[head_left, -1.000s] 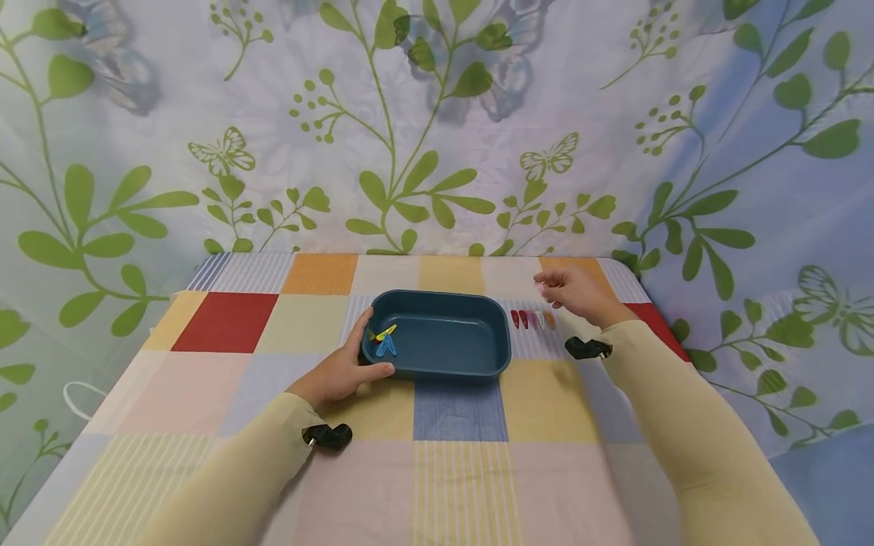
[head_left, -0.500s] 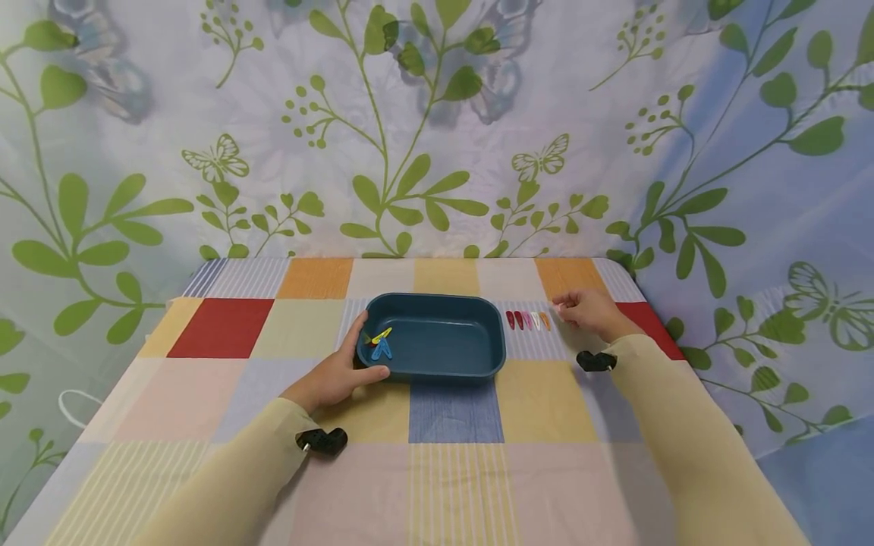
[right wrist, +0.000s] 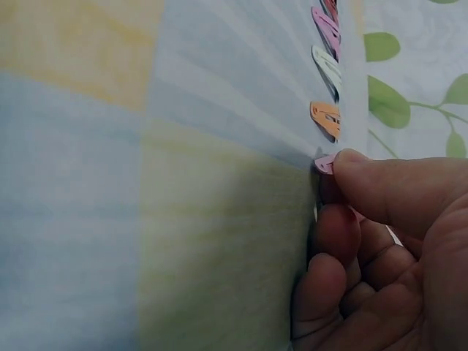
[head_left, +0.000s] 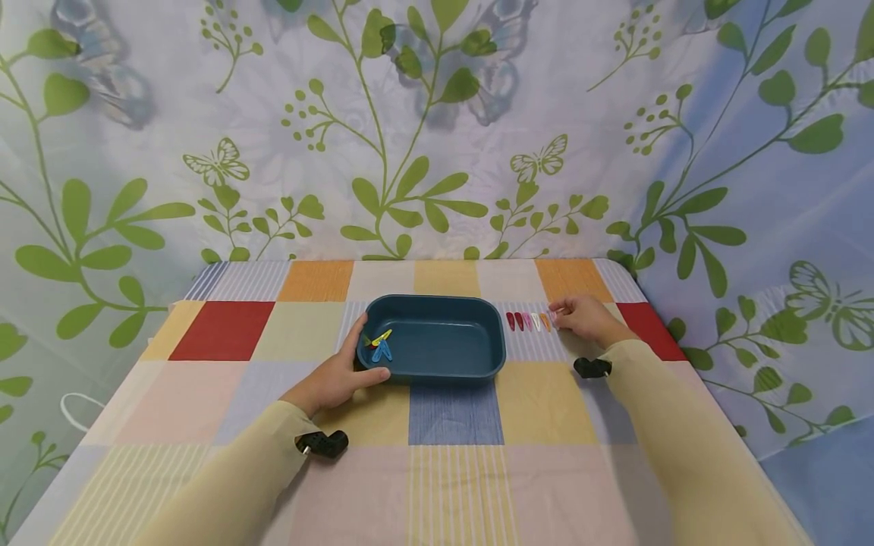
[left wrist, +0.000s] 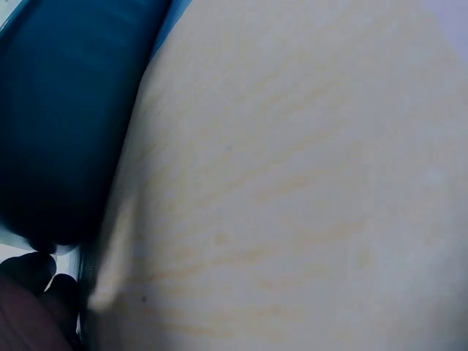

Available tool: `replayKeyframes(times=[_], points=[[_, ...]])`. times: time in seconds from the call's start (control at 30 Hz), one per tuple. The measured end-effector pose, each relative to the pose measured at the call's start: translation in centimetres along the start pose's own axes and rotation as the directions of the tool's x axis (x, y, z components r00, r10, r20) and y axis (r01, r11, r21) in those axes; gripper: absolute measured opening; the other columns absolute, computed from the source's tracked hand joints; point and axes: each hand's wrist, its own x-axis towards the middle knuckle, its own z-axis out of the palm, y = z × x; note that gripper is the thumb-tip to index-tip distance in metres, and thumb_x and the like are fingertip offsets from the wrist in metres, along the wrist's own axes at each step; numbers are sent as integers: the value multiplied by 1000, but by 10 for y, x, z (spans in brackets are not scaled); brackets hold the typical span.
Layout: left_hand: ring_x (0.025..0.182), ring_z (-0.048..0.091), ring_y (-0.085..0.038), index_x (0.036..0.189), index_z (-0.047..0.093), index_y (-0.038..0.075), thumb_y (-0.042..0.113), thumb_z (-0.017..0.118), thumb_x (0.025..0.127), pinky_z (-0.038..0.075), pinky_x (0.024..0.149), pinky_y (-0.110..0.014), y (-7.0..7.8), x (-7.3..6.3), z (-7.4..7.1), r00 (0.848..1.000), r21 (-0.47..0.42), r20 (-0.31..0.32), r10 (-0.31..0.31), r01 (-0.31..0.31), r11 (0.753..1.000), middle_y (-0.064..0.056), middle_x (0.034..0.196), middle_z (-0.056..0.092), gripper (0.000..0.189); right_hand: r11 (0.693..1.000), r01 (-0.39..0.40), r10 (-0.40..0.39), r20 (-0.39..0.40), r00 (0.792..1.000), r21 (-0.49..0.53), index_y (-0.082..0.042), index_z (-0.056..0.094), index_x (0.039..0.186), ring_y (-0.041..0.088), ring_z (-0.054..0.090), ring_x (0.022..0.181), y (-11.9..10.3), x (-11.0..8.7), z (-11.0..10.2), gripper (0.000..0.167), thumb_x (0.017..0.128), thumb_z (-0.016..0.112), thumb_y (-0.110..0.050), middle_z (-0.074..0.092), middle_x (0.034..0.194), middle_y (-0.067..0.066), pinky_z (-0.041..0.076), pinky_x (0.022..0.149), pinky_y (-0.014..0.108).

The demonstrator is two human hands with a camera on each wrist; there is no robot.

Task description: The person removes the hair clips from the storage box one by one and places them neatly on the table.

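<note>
My left hand grips the left end of a dark blue rectangular plastic container, thumb at the front wall and fingers along the left side. Inside its left end lie a yellow hair clip and blue hair clips. To the right, my right hand pinches a pink hair clip between thumb and index finger, low at the cloth. The clip is partly hidden by the fingertips. Beside it a row of snap hair clips runs toward the container: orange, white, pink and dark red.
A patchwork tablecloth covers the table. Behind it hangs a curtain with green leaves and butterflies, which also runs down the right side. A white cord loop shows at the left edge.
My right hand has come down and toward me with the pink hair clip, bringing it beside the orange one at the row's right end. The left hand stays at the container.
</note>
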Motion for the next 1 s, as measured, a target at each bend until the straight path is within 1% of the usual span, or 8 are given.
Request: replayKeyframes(times=[0.1, 0.2, 0.4, 0.57, 0.67, 0.83, 1.0], points=[[154, 33, -49, 167, -12, 45, 57, 75, 93, 31, 119, -71, 0, -1, 0, 1000, -3, 0, -3, 3, 1000, -17, 177, 9, 115, 1000, 1, -1, -6, 1000, -27, 2, 68, 129, 29, 62, 100, 0, 0, 2, 33, 100, 67, -13, 71, 110, 19, 48, 83, 31], [154, 33, -49, 166, -12, 46, 56, 75, 94, 31, 119, -70, 1, -2, 0, 1000, -8, 2, -6, 6, 1000, -16, 177, 8, 114, 999, -5, 5, 0, 1000, -32, 2, 68, 130, 30, 60, 101, 0, 0, 3, 34, 101, 67, -14, 70, 109, 18, 47, 85, 32], [155, 30, -47, 166, -13, 45, 51, 76, 95, 30, 120, -68, 4, -2, 0, 1000, -45, 13, 1, -1, 999, -17, 177, 6, 114, 998, -54, 54, 14, 998, -17, 1, 66, 136, 27, 56, 102, -3, -1, 3, 38, 102, 67, -16, 69, 109, 14, 45, 83, 31], [154, 31, -46, 166, -13, 45, 51, 76, 94, 31, 120, -67, 3, -2, 0, 1000, -55, 14, -8, 9, 998, -17, 177, 7, 115, 998, -55, 56, 16, 998, -22, 2, 66, 136, 28, 55, 102, -3, -1, 3, 39, 102, 68, -16, 68, 108, 14, 45, 83, 32], [154, 31, -44, 166, -13, 47, 53, 77, 93, 31, 120, -66, 3, -2, 0, 1000, -66, 13, -21, 22, 998, -16, 177, 7, 116, 998, -50, 51, 16, 999, -41, 2, 67, 135, 29, 56, 103, -3, -1, 3, 38, 102, 68, -15, 68, 110, 15, 46, 87, 35], [151, 33, -42, 165, -12, 49, 53, 78, 93, 33, 119, -63, 3, -4, 1, 1000, -83, 12, -21, 22, 996, -14, 178, 6, 116, 997, -63, 64, 14, 998, -48, 1, 68, 134, 30, 57, 106, -1, -1, 3, 36, 101, 68, -15, 68, 113, 16, 47, 95, 41], [151, 36, -43, 165, -11, 50, 55, 78, 91, 34, 119, -64, 5, -4, 1, 1000, -77, 12, -26, 26, 997, -13, 178, 7, 116, 996, -87, 89, 36, 995, -32, -3, 65, 140, 30, 55, 111, 2, -3, 1, 41, 103, 68, -21, 67, 118, 16, 46, 99, 43]])
